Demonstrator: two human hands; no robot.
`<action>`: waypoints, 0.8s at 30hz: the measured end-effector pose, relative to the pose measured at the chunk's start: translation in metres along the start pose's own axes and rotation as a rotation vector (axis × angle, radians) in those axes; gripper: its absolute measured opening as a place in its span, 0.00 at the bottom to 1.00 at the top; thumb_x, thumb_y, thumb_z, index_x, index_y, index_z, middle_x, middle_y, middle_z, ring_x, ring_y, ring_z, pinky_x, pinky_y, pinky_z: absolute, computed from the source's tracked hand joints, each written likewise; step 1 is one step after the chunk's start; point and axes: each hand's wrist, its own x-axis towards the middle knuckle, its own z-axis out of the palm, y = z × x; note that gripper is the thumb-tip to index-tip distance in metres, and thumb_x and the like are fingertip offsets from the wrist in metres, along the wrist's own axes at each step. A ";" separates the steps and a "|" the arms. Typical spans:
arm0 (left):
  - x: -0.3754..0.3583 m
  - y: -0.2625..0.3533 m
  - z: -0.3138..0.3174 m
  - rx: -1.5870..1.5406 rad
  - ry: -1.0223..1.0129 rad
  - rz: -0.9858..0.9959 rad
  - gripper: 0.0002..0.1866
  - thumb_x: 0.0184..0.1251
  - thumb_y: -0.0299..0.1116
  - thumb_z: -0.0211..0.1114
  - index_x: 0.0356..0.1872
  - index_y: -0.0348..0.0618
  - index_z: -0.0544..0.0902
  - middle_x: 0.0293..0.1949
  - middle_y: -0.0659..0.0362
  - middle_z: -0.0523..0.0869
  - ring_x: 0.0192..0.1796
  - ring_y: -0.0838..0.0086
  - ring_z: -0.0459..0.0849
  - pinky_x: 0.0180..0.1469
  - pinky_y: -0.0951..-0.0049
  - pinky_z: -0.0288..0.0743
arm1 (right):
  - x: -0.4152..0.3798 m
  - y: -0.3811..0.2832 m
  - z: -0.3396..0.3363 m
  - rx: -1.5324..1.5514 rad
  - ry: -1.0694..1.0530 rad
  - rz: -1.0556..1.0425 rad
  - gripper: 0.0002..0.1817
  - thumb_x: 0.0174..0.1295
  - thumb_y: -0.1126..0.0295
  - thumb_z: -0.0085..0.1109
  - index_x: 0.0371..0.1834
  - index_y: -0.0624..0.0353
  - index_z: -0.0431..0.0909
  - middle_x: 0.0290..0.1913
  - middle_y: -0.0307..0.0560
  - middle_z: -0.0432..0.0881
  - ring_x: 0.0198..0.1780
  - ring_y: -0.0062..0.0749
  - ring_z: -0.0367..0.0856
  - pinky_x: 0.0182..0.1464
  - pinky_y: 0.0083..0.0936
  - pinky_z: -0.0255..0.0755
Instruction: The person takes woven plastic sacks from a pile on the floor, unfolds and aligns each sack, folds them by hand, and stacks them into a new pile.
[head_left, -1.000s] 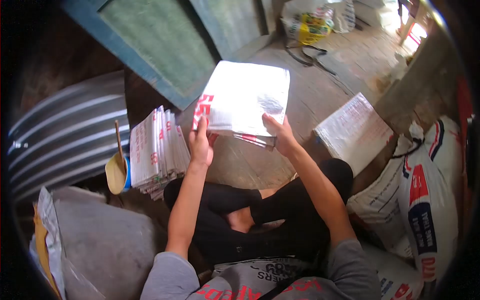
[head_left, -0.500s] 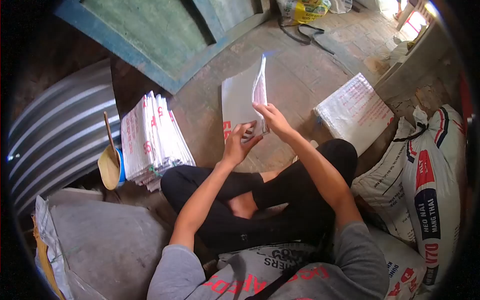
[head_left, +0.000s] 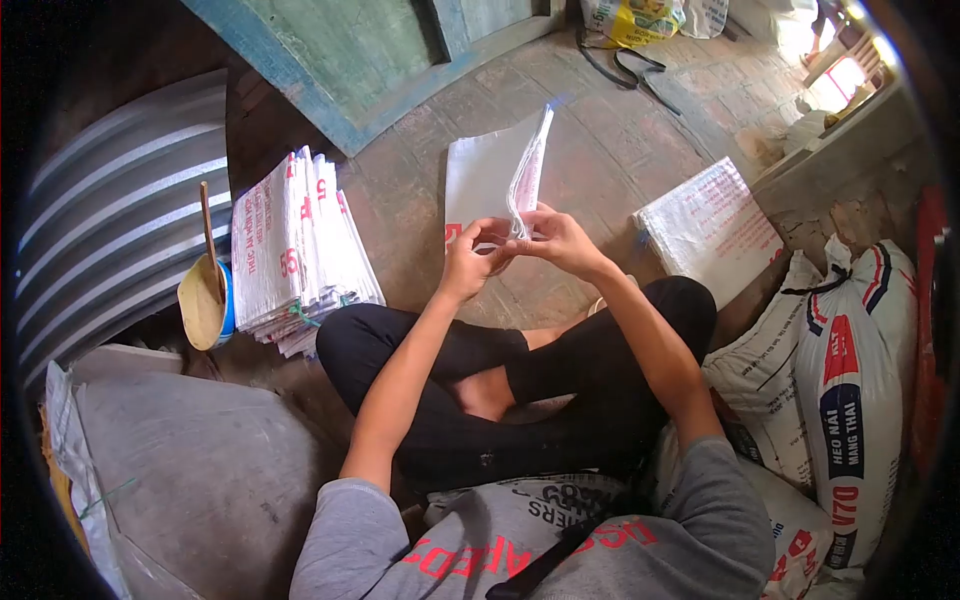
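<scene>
Both hands are together above my crossed legs, at the near end of a folded white woven sack (head_left: 532, 165) held on edge. My left hand (head_left: 472, 262) is closed, its fingertips pinching the bundle's near corner. My right hand (head_left: 562, 245) is closed on the same end from the right, thumb toward the left hand. The sack's layered edges face me, with faint red print on its right side. Behind it, a flat pale sack (head_left: 478, 180) with red print lies on the floor, partly hidden by my left hand.
Left are a stack of folded printed sacks (head_left: 300, 250) and a blue-rimmed bowl (head_left: 203, 305) with a stick. Another folded sack pile (head_left: 710, 220) lies right, near full feed sacks (head_left: 845, 380). A blue-green wooden door panel (head_left: 350, 70) and corrugated metal sheet (head_left: 120, 200) stand beyond.
My right hand has slid down from the folded sack's middle to its near end, meeting my left hand there. The camera view has shifted slightly.
</scene>
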 end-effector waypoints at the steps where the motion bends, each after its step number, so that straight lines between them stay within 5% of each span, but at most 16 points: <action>1: 0.001 0.002 0.000 -0.032 -0.007 -0.010 0.23 0.65 0.34 0.73 0.58 0.38 0.78 0.45 0.59 0.85 0.46 0.78 0.83 0.49 0.77 0.78 | 0.000 0.000 0.001 0.025 0.026 -0.012 0.19 0.63 0.69 0.69 0.54 0.69 0.82 0.57 0.40 0.71 0.56 0.28 0.78 0.60 0.29 0.73; 9: -0.002 0.016 0.005 0.303 0.222 0.324 0.17 0.65 0.37 0.73 0.51 0.42 0.83 0.41 0.56 0.86 0.44 0.76 0.85 0.37 0.75 0.80 | -0.002 0.007 0.003 0.073 0.060 0.015 0.12 0.67 0.69 0.64 0.45 0.68 0.85 0.61 0.40 0.72 0.60 0.28 0.75 0.64 0.28 0.69; 13: 0.009 0.007 -0.009 0.280 0.422 0.238 0.13 0.73 0.40 0.64 0.45 0.40 0.83 0.37 0.52 0.85 0.42 0.72 0.85 0.35 0.71 0.79 | 0.008 0.017 -0.014 -0.096 0.321 -0.039 0.09 0.70 0.67 0.60 0.42 0.59 0.86 0.67 0.41 0.71 0.65 0.30 0.71 0.68 0.28 0.61; 15: 0.027 0.000 -0.043 0.333 0.683 0.385 0.14 0.78 0.41 0.56 0.41 0.38 0.79 0.35 0.53 0.83 0.38 0.69 0.83 0.39 0.67 0.76 | 0.015 0.014 -0.041 0.007 0.567 0.001 0.09 0.71 0.65 0.58 0.41 0.56 0.86 0.69 0.41 0.71 0.67 0.31 0.69 0.69 0.27 0.58; 16: 0.024 0.027 -0.056 0.290 0.815 0.371 0.15 0.78 0.41 0.56 0.41 0.37 0.77 0.35 0.55 0.81 0.37 0.69 0.79 0.43 0.65 0.74 | 0.023 0.025 -0.075 0.008 0.632 -0.073 0.08 0.72 0.65 0.57 0.41 0.54 0.84 0.63 0.39 0.74 0.61 0.27 0.72 0.62 0.23 0.65; 19: 0.037 0.055 -0.123 0.103 1.223 0.430 0.18 0.79 0.44 0.54 0.48 0.34 0.73 0.42 0.53 0.79 0.43 0.69 0.78 0.49 0.66 0.74 | 0.004 -0.034 -0.120 0.247 0.882 -0.015 0.11 0.72 0.56 0.56 0.51 0.45 0.75 0.48 0.33 0.75 0.47 0.26 0.73 0.47 0.34 0.73; 21: 0.029 0.073 -0.167 -0.057 1.362 0.326 0.19 0.78 0.43 0.55 0.51 0.33 0.72 0.45 0.53 0.78 0.46 0.69 0.78 0.50 0.67 0.76 | -0.016 -0.043 -0.179 0.152 0.917 -0.131 0.16 0.72 0.49 0.53 0.54 0.43 0.71 0.47 0.33 0.73 0.48 0.32 0.75 0.49 0.43 0.74; 23: 0.026 0.074 -0.209 -0.320 1.410 0.430 0.17 0.78 0.39 0.54 0.53 0.33 0.70 0.50 0.49 0.78 0.48 0.66 0.81 0.52 0.66 0.82 | -0.038 -0.074 -0.227 0.244 0.991 -0.174 0.20 0.74 0.50 0.48 0.60 0.50 0.69 0.54 0.44 0.75 0.61 0.45 0.75 0.58 0.61 0.73; 24: 0.015 0.087 -0.212 -0.346 1.444 0.359 0.18 0.78 0.38 0.52 0.57 0.33 0.67 0.57 0.45 0.76 0.53 0.61 0.82 0.55 0.64 0.82 | -0.053 -0.081 -0.255 0.287 0.963 -0.284 0.18 0.75 0.52 0.42 0.56 0.52 0.71 0.52 0.43 0.76 0.57 0.42 0.79 0.56 0.59 0.76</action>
